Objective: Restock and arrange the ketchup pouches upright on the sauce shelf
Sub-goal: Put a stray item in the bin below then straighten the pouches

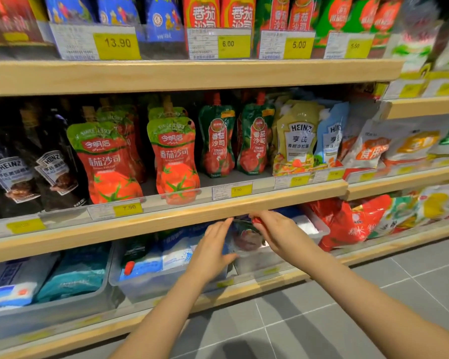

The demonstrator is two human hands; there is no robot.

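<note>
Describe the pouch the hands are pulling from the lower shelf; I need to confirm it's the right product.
The pouch is dark green with a red label patch and a red spout cap, glossy like plastic film, blurred. It is tilted, half hidden under the wooden shelf edge, above a clear bin. The right hand pinches its cap; the left hand is open at its left side.

The middle wooden shelf (182, 215) carries upright ketchup pouches (176, 161), dark Heinz bottles (55, 174) toward its left end, and Heinz salad-dressing pouches (297, 141) toward the right. Price tags (128, 209) line its front edge.
</note>
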